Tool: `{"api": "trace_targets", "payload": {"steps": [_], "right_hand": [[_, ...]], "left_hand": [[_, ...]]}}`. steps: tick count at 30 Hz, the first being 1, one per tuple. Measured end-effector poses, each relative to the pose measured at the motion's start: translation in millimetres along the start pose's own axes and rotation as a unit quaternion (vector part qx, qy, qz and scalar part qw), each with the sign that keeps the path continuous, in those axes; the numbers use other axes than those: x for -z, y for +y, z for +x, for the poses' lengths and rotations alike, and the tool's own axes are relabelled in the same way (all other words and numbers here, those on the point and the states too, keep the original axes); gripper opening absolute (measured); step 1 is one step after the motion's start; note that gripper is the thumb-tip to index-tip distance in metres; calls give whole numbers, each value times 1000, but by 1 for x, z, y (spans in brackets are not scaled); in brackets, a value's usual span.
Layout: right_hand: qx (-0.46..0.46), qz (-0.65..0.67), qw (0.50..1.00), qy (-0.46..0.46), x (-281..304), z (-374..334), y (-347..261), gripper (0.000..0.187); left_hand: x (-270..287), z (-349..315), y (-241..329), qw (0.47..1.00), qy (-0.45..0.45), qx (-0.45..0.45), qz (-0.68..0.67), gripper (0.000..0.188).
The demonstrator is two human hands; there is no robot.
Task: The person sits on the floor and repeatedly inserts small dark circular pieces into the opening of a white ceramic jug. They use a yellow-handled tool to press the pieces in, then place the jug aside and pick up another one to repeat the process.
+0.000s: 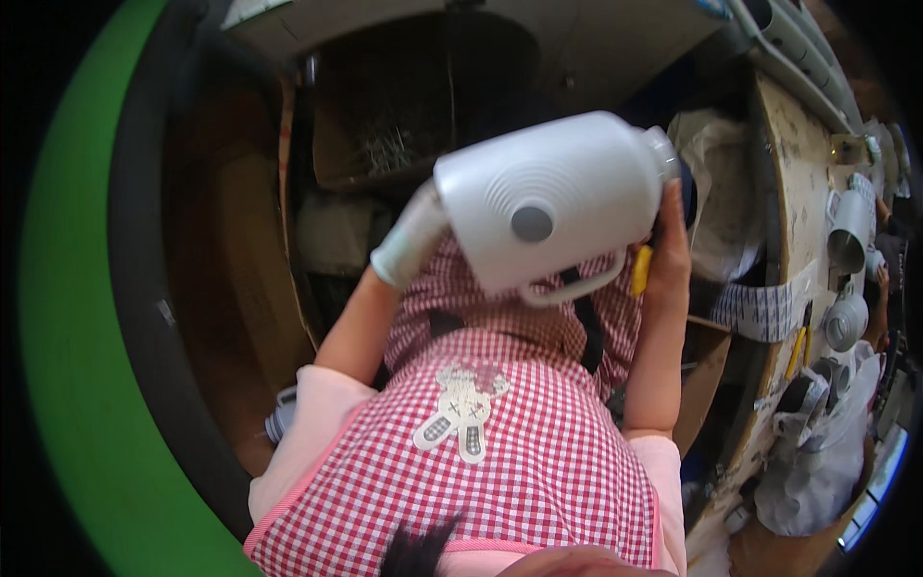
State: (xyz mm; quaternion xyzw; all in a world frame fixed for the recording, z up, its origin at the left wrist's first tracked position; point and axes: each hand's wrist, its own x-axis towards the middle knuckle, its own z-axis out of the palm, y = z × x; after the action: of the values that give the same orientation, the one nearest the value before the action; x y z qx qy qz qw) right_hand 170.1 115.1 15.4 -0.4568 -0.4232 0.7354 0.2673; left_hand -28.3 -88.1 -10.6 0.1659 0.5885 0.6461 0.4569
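Left hand and right hand clamped the jug, fingers partly hidden; between them its handle was on; what remained didn't show.

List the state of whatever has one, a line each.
Silver jug: held, tipped nearly sideways
Left hand: gloved, at jug's base, fingers hidden
Right hand: bare, gripping jug's neck end
Cardboard box: open, wiry bits inside
Patterned strip: curved, at bench edge
Yellow-handled tool: lying on bench
Plastic bag: rumpled, bulging
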Motion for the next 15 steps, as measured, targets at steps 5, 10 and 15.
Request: {"api": "trace_targets", "payload": {"steps": [5, 10, 15], "right_hand": [[168, -51, 983, -50, 7, 31, -26, 60], [221, -286, 927, 103, 40, 48, -11, 32], [292, -337, 886, 129, 54, 56, 20, 23]], "left_hand": [[32, 14, 26, 946, 91, -229, 210, 32], [127, 84, 194, 697, 348, -542, 315, 39], [208, 217, 406, 615, 506, -412, 442, 46]]}}
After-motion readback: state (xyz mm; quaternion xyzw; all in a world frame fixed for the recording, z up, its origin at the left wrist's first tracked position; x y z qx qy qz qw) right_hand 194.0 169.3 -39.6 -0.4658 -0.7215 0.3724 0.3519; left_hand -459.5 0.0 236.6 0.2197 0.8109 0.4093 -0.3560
